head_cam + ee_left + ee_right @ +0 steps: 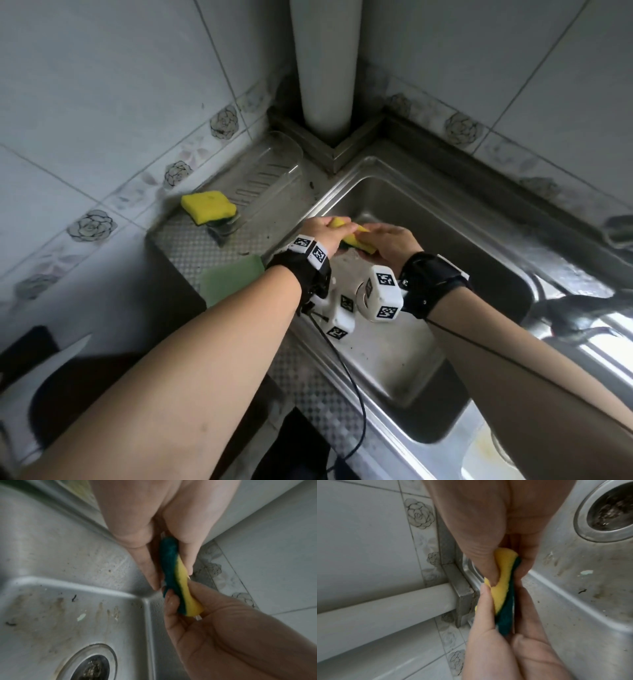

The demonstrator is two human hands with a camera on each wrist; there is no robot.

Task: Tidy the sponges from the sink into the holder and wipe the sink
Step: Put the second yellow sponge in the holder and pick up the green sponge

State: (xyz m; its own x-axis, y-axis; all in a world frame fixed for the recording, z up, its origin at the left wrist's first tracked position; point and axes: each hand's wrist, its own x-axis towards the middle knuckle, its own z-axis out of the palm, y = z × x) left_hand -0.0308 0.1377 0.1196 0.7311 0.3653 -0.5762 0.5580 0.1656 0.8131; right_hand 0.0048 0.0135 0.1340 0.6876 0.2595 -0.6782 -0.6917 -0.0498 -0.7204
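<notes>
Both hands hold one yellow sponge with a dark green scrub side above the steel sink, near its far left corner. My left hand pinches one end and my right hand pinches the other. In the left wrist view the sponge looks twisted between thumbs and fingers. In the right wrist view my right thumb presses into its yellow face. A second yellow sponge lies at the near end of the clear plastic holder on the counter left of the sink.
A pale green pad lies on the counter by my left wrist. A white pipe stands in the tiled corner. The dark tap reaches over the sink's right side. The basin floor is stained, with the drain below the hands.
</notes>
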